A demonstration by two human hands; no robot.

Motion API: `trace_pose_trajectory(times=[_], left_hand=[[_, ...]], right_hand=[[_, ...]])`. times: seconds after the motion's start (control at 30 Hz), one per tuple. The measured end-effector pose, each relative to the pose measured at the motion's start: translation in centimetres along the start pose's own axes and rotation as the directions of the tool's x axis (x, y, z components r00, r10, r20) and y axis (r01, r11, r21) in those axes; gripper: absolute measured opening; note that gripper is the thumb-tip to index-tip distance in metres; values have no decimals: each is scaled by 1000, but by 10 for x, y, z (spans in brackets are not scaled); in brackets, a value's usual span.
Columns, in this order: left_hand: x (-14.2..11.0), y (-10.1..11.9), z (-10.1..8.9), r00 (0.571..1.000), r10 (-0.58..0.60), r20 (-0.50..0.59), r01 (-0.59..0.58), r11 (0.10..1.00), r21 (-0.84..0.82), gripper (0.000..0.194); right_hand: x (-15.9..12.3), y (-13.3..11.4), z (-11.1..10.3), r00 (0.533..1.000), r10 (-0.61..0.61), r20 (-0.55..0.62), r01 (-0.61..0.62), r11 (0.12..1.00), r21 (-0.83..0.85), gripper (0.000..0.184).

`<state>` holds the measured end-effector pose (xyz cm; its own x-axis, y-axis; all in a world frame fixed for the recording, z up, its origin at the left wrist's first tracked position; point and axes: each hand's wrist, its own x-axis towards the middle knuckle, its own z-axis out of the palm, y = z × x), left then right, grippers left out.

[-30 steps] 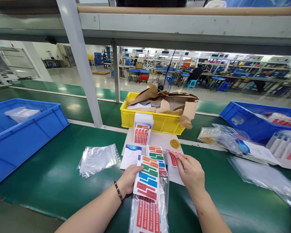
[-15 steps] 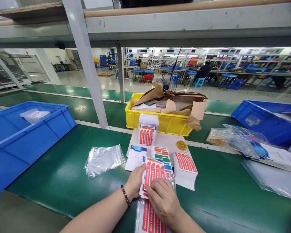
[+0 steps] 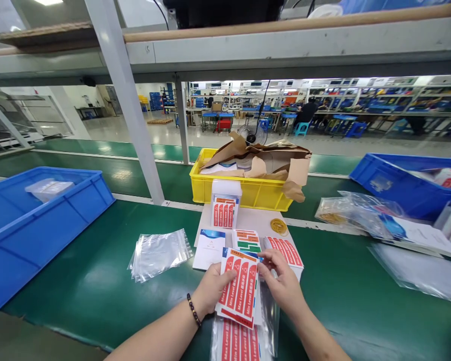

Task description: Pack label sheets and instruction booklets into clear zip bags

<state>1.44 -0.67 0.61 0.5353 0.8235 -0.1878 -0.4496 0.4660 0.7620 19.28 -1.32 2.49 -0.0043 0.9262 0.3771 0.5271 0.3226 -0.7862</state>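
My left hand point(image 3: 210, 288) is closed round a small bundle of sticker sheets point(image 3: 237, 293), its thumb pressed on the red-and-white top sheet. At the bundle's upper right corner, my right hand point(image 3: 281, 281) pinches the edge between thumb and fingers. Below them lies a clear plastic bag with more red sticker sheets point(image 3: 240, 345) inside. Just beyond are a white-and-blue booklet point(image 3: 209, 253), an orange-and-green sticker sheet point(image 3: 247, 240) and a thick stack of red sticker sheets point(image 3: 287, 249). A tall stack of sheets point(image 3: 223, 213) stands behind the booklet.
Yellow rubber bands point(image 3: 278, 226) lie on a white board. Behind it stands a yellow crate point(image 3: 248, 193) with torn brown paper. Clear zip bags point(image 3: 160, 253) lie left, by a blue bin point(image 3: 52, 225). Another blue bin point(image 3: 379, 185) and plastic packets point(image 3: 361, 213) are right.
My right hand has moved from the front of the sheets to their upper right edge. The bundle is turned more toward me, with my left thumb now on top. The view has shifted slightly.
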Motion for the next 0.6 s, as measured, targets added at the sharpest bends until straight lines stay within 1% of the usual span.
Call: trace_pose_trajectory(times=[0.03, 0.07, 0.13, 0.17, 0.3, 0.37, 0.4, 0.43, 0.47, 0.53, 0.57, 0.6], left_hand=[[-1, 0, 0, 1000, -4, 9, 4, 1000, 13, 28], [-2, 1, 1, 1000, -5, 16, 4, 1000, 24, 28], [-3, 1, 2, 1000, -2, 20, 1, 999, 54, 28], [-3, 2, 2, 1000, 2, 21, -4, 997, 75, 29], [-3, 2, 3, 998, 13, 57, -21, 988, 152, 32], [-2, 1, 3, 997, 19, 72, -31, 985, 168, 33], [-2, 0, 3, 997, 23, 76, -36, 985, 172, 34], [-2, -1, 2, 997, 29, 76, -42, 984, 173, 34], [-3, -2, 2, 997, 34, 76, -47, 983, 175, 34], [-3, -2, 1, 997, 42, 70, -55, 981, 187, 35], [-3, -1, 0, 997, 43, 69, -57, 977, 205, 35], [-3, 1, -1, 997, 43, 72, -59, 970, 235, 35]], right_hand=[[3, 3, -3, 997, 62, 36, -63, 997, 52, 14], [5, 6, -5, 992, 98, 77, -105, 990, 97, 13], [7, 8, -7, 983, 124, 134, -143, 979, 143, 18], [8, 8, -7, 981, 126, 145, -147, 978, 146, 21], [8, 7, -5, 985, 126, 120, -144, 978, 148, 22], [7, 6, -4, 983, 146, 112, -167, 964, 206, 21], [7, 4, -3, 979, 172, 107, -195, 942, 271, 20], [6, 2, -1, 971, 211, 116, -239, 902, 359, 18], [5, -1, 0, 955, 255, 151, -296, 841, 453, 17], [3, -6, 2, 904, 304, 300, -426, 688, 588, 26], [2, -7, 2, 875, 300, 381, -481, 629, 610, 30], [2, -8, 2, 850, 292, 438, -520, 596, 612, 31]])
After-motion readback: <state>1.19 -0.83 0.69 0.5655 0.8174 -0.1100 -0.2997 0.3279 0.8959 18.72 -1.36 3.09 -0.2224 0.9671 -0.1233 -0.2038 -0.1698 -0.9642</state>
